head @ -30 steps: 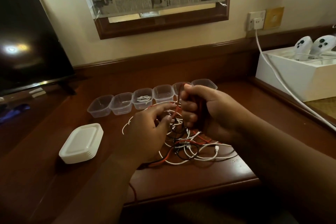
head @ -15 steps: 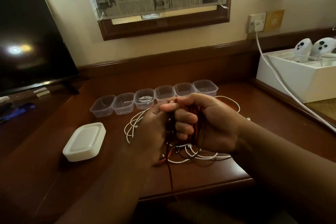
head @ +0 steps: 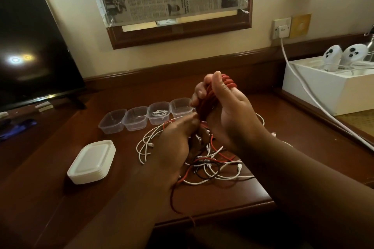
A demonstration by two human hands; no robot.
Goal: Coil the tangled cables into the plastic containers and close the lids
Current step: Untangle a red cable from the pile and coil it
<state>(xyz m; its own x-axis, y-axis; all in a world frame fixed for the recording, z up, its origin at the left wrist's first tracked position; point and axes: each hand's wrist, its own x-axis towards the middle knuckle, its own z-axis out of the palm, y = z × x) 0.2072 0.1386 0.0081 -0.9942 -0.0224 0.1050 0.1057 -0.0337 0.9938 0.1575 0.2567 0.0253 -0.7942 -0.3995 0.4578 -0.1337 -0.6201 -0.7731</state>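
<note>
The red cable (head: 208, 99) is wound in several loops around the right hand (head: 224, 111), whose fingers and thumb curl over the bundle and hold it raised above the wooden desk (head: 232, 198); a loose red strand runs down from the bundle, past the left hand, and trails off the desk's front edge. The left hand (head: 178, 145) sits just below and left of the coil with its fingers bent around that strand, though the exact pinch is hidden behind the hand itself. Beneath both hands lies the tangled pile (head: 212, 166) of white, black and red cables on the desk. Behind the pile stands a row of clear plastic containers (head: 137, 118), all without lids: four show plainly, and the right hand may hide more at the row's right end. The third container from the left (head: 158, 115) holds a small coiled white cable; the other three that show look bare inside. To the left, near the desk's front, one stack of white lids (head: 92, 161) rests apart from the containers; its layers are too close to count.
</note>
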